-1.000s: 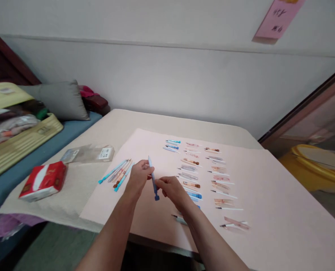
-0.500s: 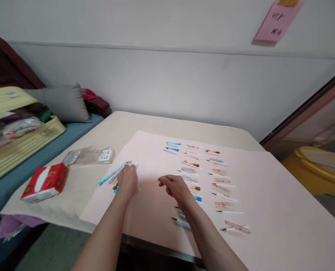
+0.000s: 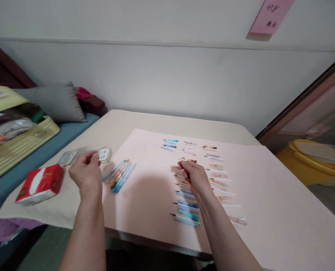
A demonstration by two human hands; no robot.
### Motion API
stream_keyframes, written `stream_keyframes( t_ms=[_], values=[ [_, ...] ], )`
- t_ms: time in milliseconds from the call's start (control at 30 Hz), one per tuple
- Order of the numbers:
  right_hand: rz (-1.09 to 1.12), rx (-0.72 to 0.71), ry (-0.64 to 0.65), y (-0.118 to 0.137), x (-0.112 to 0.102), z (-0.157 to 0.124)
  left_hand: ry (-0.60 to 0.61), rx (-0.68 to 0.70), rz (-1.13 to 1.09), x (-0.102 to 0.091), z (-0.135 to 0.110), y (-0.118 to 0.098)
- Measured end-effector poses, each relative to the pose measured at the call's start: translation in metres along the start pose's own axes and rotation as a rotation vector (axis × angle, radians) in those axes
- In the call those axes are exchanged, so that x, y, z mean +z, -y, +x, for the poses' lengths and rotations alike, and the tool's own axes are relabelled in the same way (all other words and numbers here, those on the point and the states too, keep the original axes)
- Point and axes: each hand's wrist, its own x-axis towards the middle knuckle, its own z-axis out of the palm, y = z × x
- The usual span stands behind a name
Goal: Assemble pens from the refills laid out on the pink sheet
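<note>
My left hand [image 3: 86, 171] is raised above the table's left side, fingers curled into a pinch, between the red tissue pack and the pile of pens. Whether anything small is in it cannot be seen. My right hand [image 3: 195, 176] hovers over the middle column of pens, thumb and fingers pressed together; what they hold, if anything, is hidden. A loose fan of blue, brown and pale pens [image 3: 123, 176] lies on the pink sheet [image 3: 150, 165]. Farther right, capped and dark-tipped pens lie in columns, with blue ones [image 3: 187, 214] nearest the front edge.
A red tissue pack [image 3: 41, 184] and clear plastic packaging [image 3: 68, 156] lie at the table's left. Beyond them are a grey cushion [image 3: 62, 101] and an open yellow case [image 3: 28, 141]. A yellow tub [image 3: 314, 158] stands off the right edge.
My left hand has lifted off the pile of pens and moved left; the pile now lies fanned out in view. My right hand has shifted right and away from me, over the pen columns.
</note>
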Motion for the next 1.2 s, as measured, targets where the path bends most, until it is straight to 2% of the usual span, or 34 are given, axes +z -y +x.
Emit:
stream_keyframes(
  t_ms=[100,267,467,633,733,867,933,1067,1200],
  values=[
    [0.002,-0.005,-0.022,0.000,-0.002,0.001,-0.086,-0.040,-0.196,-0.001,-0.004,-0.007],
    [-0.066,0.000,0.030,-0.009,0.008,-0.001,-0.069,-0.088,-0.294,-0.003,-0.008,-0.018],
    [-0.206,-0.005,0.112,-0.019,0.023,-0.003,-0.083,-0.141,-0.356,-0.009,-0.003,-0.019],
    [-0.221,-0.011,0.142,-0.021,0.026,-0.005,-0.035,-0.150,-0.291,-0.009,0.000,-0.013],
    [-0.209,-0.003,0.145,-0.021,0.025,-0.007,0.120,-0.098,-0.073,-0.010,0.002,-0.004],
    [-0.180,0.006,0.146,-0.020,0.024,-0.008,0.482,0.058,0.612,-0.005,0.001,0.010],
    [-0.172,0.012,0.140,-0.018,0.023,-0.008,0.615,0.090,0.868,0.003,-0.003,0.017],
    [-0.160,-0.004,0.146,-0.015,0.021,-0.008,0.758,0.082,1.034,0.021,-0.012,0.034],
    [-0.148,-0.032,0.151,-0.014,0.019,-0.007,0.792,0.094,1.076,0.033,-0.018,0.047]
  ],
)
